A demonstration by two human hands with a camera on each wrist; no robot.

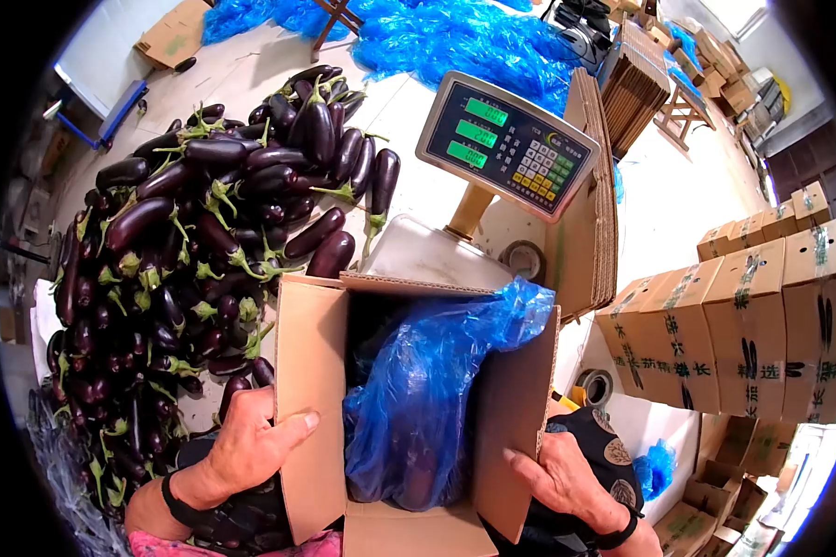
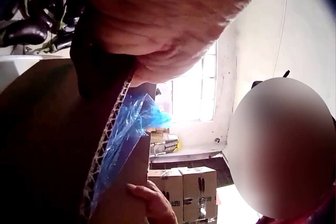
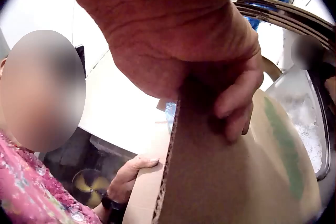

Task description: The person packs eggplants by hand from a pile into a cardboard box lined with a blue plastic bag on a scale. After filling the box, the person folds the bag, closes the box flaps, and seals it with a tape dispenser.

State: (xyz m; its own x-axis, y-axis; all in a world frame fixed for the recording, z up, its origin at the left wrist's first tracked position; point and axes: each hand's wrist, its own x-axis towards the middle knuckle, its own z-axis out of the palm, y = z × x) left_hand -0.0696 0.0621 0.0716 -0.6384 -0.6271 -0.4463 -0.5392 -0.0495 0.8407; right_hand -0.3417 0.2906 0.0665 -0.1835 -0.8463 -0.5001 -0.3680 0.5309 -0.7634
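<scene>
So in the head view the left hand (image 1: 255, 441) and right hand (image 1: 567, 478) are each pinching a side of the open cardboard box (image 1: 313, 371), thumbs sitting on the inside, and the blue bag (image 1: 418, 390) is sitting down between them with dark stuff showing through (eggplants, I'm guessing). The eggplant pile (image 1: 215, 237) is spreading out beyond the left fingers, and the scale (image 1: 511, 144) is standing just past the box. Left wrist view: that hand is gripping over the cardboard edge, fingers too dark to make out, the bag's crinkly top poking up beyond. Right wrist view: the fingers (image 3: 239, 95) are curling onto the box's outer face, near a green mark (image 3: 286, 145). My read: they're positioning the loaded box, and tucking in that loose plastic is probably calling for freeing one hand.
</scene>
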